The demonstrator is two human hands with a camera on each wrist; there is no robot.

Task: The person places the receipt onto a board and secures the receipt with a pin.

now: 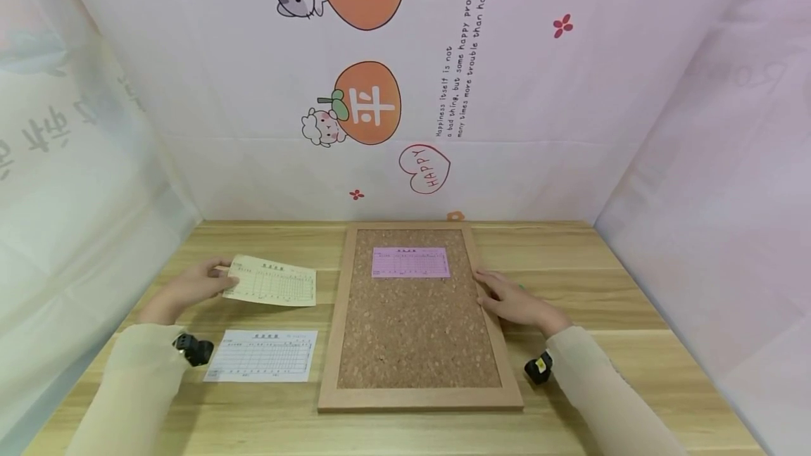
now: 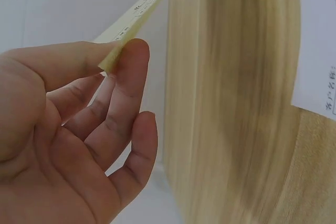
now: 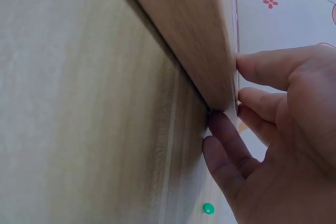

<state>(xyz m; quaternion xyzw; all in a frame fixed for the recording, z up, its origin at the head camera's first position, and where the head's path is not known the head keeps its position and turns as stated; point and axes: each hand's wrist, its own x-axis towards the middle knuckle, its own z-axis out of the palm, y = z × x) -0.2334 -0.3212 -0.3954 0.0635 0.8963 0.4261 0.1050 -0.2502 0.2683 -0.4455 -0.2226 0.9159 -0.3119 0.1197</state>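
My left hand (image 1: pixel 199 283) pinches a pale yellow printed paper slip (image 1: pixel 275 281) by its left edge, thumb against fingertips. The slip is tilted above the table. In the left wrist view, the pinched slip (image 2: pixel 137 17) appears nearly edge-on. Below it, a white printed slip (image 1: pixel 262 357) lies on the wood. A cork board (image 1: pixel 418 333) with a wooden frame lies flat, a pink printed slip (image 1: pixel 410 263) on its upper part. With relaxed fingers, my right hand (image 1: pixel 516 301) rests against the frame's right side; the right wrist view shows fingertips touching the frame (image 3: pixel 194 35).
A green push pin (image 3: pixel 208 209) lies on the table close to my right hand. The wood-grain table (image 1: pixel 570 259) extends on both sides of the board. White printed cloth (image 1: pixel 526 90) stands behind and at both sides.
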